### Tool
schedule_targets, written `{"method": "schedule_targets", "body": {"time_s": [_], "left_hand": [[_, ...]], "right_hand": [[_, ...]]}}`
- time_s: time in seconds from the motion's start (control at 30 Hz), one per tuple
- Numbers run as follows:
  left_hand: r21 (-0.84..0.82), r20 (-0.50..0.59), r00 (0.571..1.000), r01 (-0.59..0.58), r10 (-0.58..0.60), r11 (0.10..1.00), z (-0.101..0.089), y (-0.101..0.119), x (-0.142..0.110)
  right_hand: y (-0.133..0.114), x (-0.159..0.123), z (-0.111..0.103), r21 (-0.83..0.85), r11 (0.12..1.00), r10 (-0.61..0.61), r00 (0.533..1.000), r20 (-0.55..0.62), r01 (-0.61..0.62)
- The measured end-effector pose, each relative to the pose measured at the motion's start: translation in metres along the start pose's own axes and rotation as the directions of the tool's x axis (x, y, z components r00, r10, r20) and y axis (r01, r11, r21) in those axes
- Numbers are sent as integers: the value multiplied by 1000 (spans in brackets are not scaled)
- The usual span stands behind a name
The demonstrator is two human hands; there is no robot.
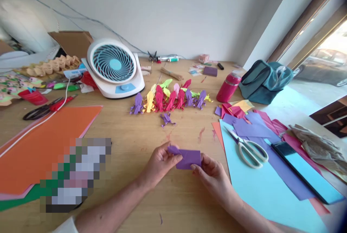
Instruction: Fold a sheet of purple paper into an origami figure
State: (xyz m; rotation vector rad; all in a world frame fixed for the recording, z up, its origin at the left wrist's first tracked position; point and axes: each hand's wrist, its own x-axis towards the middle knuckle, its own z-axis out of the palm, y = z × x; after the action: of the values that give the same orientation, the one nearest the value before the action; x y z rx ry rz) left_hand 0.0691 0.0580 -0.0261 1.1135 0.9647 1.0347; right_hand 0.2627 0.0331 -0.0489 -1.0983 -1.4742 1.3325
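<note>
A folded piece of purple paper (189,159) is held above the wooden table between my two hands. My left hand (164,159) pinches its left end, where a narrow flap is folded over. With thumb and fingers, my right hand (210,171) grips the lower right corner. Beyond the hands lies a small purple folded-paper figure (167,119). Behind it stands a row of several folded-paper figures in purple, yellow, red, pink and green, among them a red figure (159,99).
White-handled scissors (251,150) and a phone (306,171) lie on coloured paper at right. A pink bottle (229,86) and a teal bag (262,81) stand behind. A white fan (115,67) is at back left, near orange paper sheets (54,139) and red-handled scissors (51,108).
</note>
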Motion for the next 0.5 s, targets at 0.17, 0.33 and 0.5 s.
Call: {"method": "schedule_targets", "body": {"time_s": [0.17,0.33,0.5], "left_hand": [[83,97,983,-165,157,983,-7,2,5],[193,125,938,-343,323,920,-11,3,6],[369,172,889,-457,423,810,-15,5,6]], "right_hand": [[-6,7,-12,-343,913,-259,964,-64,223],[-11,7,-14,-385,873,-333,942,-27,298],[-8,6,-14,-438,851,-344,938,-45,291]]}}
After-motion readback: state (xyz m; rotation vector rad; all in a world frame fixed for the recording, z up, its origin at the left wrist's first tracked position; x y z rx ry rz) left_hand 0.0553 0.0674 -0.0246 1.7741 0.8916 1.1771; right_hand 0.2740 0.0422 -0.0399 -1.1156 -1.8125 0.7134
